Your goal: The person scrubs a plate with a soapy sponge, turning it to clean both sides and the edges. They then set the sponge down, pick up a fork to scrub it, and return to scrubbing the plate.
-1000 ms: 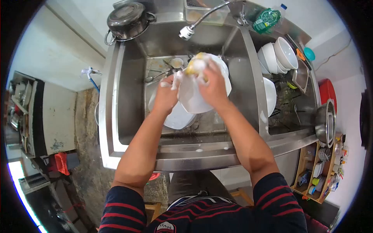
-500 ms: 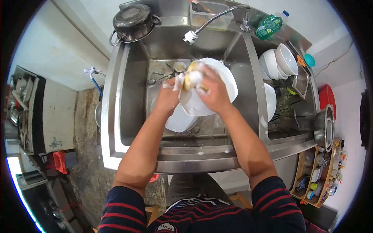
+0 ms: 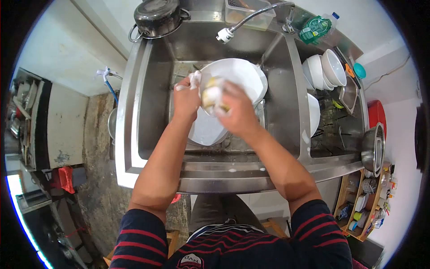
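Observation:
My left hand (image 3: 186, 95) has foam on its fingers and grips the left edge of a white plate (image 3: 237, 69), which is held tilted above the sink floor. My right hand (image 3: 235, 107), blurred by motion, is closed on a soapy yellow sponge (image 3: 209, 95) pressed against the plate's left part. Below the raised plate another white plate (image 3: 206, 130) lies in the sink basin (image 3: 280, 94), partly hidden by my hands and the upper plate.
A flexible faucet (image 3: 225, 35) hangs over the back of the basin. A dark pot (image 3: 156, 20) stands at the back left corner. White bowls (image 3: 333, 67) lean in the right-hand compartment, near a green-labelled bottle (image 3: 316, 29) and a steel bowl (image 3: 372, 150).
The plate has turned and now sits more level, covering the spoons and small cup behind it. My right hand and sponge have moved down and left across it.

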`<state>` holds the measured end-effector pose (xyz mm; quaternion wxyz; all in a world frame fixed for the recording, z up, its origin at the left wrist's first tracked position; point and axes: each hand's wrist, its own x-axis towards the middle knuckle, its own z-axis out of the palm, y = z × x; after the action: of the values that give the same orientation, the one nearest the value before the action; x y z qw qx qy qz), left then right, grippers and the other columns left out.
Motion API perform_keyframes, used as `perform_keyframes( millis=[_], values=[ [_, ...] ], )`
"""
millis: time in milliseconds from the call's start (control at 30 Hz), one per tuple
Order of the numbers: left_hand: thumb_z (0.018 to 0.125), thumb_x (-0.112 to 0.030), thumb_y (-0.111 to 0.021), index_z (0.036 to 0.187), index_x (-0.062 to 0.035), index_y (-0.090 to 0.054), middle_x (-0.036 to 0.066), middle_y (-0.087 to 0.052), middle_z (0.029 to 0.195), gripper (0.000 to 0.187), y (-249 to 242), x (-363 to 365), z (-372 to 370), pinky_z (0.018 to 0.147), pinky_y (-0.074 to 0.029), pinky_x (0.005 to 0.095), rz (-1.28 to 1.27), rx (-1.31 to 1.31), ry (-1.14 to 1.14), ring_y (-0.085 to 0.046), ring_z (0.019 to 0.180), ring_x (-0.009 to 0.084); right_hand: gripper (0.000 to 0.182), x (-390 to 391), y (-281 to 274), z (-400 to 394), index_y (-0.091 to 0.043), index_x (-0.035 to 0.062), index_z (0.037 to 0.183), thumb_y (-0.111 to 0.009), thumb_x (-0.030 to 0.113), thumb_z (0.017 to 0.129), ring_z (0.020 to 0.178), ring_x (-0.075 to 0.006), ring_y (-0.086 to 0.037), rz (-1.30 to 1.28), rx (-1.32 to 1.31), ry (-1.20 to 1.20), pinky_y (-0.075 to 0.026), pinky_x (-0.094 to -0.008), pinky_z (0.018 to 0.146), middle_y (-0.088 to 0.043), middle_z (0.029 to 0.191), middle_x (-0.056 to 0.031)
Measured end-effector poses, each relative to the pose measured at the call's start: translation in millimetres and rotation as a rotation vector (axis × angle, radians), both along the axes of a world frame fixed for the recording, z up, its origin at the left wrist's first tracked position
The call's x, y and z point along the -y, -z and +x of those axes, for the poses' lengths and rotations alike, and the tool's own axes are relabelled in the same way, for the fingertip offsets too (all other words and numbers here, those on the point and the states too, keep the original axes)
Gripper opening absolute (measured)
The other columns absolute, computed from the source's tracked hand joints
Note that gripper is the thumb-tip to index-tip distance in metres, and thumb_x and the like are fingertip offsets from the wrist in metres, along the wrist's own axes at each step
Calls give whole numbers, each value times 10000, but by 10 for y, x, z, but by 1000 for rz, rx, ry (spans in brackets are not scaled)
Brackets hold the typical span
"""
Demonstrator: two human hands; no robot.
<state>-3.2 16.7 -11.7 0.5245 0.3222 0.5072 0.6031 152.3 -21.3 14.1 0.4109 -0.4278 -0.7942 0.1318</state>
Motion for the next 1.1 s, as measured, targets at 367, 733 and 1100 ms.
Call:
perform_keyframes(
  millis=[367,733,1100],
  values=[
    [918,-245,-663,982,6,-665,47,-669,818,260,-243,-20,-322,603,-486,278,-212,108,73,-614,664,137,372,-379,9,809,-717,106,1018,-735,141,648,1122,-363,-573,-16,169,58,-448,-426,974,-601,1260,-172],
    [929,-319,-607,1139,29,-627,162,-662,1007,407,-224,-104,-637,792,-529,397,-271,67,282,-657,875,269,532,-206,-256,666,-670,47,1094,-836,176,606,1068,-295,-619,-16,327,-96,-483,-365,936,-632,1200,-145],
    [915,-245,-649,1226,19,-558,126,-639,1145,419,-298,42,-270,886,-492,450,-58,79,477,-620,1041,258,391,-522,-116,971,-672,7,1051,-811,70,691,900,-147,-644,-777,-855,-82,-505,-295,816,-674,1041,-60]
  ],
)
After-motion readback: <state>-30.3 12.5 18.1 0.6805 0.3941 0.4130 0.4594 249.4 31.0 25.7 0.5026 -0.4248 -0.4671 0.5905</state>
